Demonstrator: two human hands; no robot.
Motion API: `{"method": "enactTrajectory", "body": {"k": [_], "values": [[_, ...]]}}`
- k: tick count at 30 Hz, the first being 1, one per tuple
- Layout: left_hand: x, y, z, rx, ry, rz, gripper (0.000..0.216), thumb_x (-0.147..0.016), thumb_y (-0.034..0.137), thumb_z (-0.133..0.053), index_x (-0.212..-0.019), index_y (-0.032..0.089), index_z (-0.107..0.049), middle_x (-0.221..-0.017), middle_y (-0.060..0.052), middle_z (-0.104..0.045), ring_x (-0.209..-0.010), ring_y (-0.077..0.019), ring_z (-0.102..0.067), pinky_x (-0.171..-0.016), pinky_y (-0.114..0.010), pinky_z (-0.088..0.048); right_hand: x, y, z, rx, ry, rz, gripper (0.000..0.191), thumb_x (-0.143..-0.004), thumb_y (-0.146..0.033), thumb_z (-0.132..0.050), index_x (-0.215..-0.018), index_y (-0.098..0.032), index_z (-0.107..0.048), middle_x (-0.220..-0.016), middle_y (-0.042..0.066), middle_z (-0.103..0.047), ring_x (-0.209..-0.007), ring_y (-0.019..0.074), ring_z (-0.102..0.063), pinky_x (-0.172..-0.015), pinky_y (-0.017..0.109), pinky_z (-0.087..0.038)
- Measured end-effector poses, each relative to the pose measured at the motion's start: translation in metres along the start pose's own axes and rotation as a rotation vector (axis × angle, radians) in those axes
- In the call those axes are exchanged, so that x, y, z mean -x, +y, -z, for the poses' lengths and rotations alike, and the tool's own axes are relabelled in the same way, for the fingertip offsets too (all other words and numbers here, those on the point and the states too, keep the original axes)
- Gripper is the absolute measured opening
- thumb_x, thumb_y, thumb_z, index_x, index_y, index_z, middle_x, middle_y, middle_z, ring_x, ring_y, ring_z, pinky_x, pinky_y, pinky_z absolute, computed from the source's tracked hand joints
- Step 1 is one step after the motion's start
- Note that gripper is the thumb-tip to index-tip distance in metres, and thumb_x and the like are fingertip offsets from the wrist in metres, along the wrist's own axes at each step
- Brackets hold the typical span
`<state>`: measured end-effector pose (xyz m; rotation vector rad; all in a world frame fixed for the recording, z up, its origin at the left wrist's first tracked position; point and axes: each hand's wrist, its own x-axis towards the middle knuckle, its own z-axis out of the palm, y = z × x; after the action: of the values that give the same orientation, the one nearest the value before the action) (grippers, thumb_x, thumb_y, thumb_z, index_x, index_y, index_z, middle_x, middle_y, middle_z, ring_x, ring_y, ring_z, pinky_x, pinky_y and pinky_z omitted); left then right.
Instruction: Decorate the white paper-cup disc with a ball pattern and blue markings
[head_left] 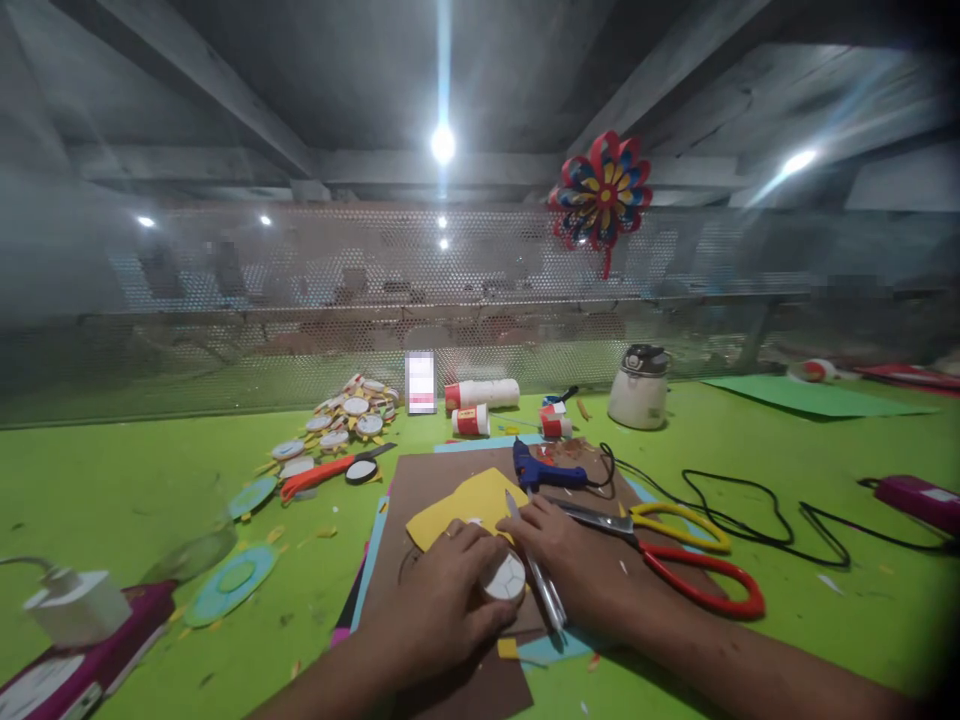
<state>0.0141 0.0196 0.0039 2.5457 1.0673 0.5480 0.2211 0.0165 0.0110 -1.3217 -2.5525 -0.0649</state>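
Observation:
My left hand (pixel 442 600) is curled round a small white round tape-like roll (pixel 504 578), pressing it onto a yellow paper sheet (pixel 469 505). My right hand (pixel 570 560) grips a silver pen (pixel 534 560) with its tip beside the roll on the yellow sheet. Both rest on a brown card sheet (pixel 420 480) on the green table (pixel 150 500). Red and yellow scissors (pixel 675 555) lie just right of my right hand.
A blue glue gun (pixel 541 470) with a black cord lies behind the yellow sheet. Cut paper circles (pixel 345 420), orange-handled cutter (pixel 330 470), paper cups (pixel 480 400), a white pot (pixel 639 388), a charger (pixel 71 605) and a magenta box (pixel 919 498) surround the work. A paper pinwheel (pixel 600 195) hangs on the mesh screen.

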Motion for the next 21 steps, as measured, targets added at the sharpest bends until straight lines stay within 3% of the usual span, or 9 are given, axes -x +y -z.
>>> {"method": "enactTrajectory", "body": {"k": [13, 21], "values": [[-0.0025, 0.0027, 0.0061, 0.113, -0.076, 0.091, 0.036, -0.078, 0.017, -0.067, -0.112, 0.027, -0.059, -0.116, -0.003, -0.059, -0.108, -0.0244, -0.052, -0.095, -0.037, -0.041, 0.0019, 0.0031, -0.002, -0.026, -0.004, -0.053, 0.028, -0.086, -0.009, -0.06, -0.109, -0.024, -0.061, -0.107, 0.006, -0.061, -0.102, 0.0242, -0.053, -0.08, 0.032, -0.039], [-0.0076, 0.002, 0.009, 0.139, -0.133, 0.11, 0.046, -0.078, 0.018, -0.067, -0.123, 0.025, -0.057, -0.122, -0.006, -0.059, -0.113, -0.0265, -0.052, -0.099, -0.04, -0.042, -0.001, 0.0044, -0.0021, -0.038, 0.014, -0.032, 0.015, -0.086, -0.015, -0.063, -0.099, -0.024, -0.061, -0.099, 0.004, -0.061, -0.093, 0.0225, -0.053, -0.075, 0.03, -0.038]]}}
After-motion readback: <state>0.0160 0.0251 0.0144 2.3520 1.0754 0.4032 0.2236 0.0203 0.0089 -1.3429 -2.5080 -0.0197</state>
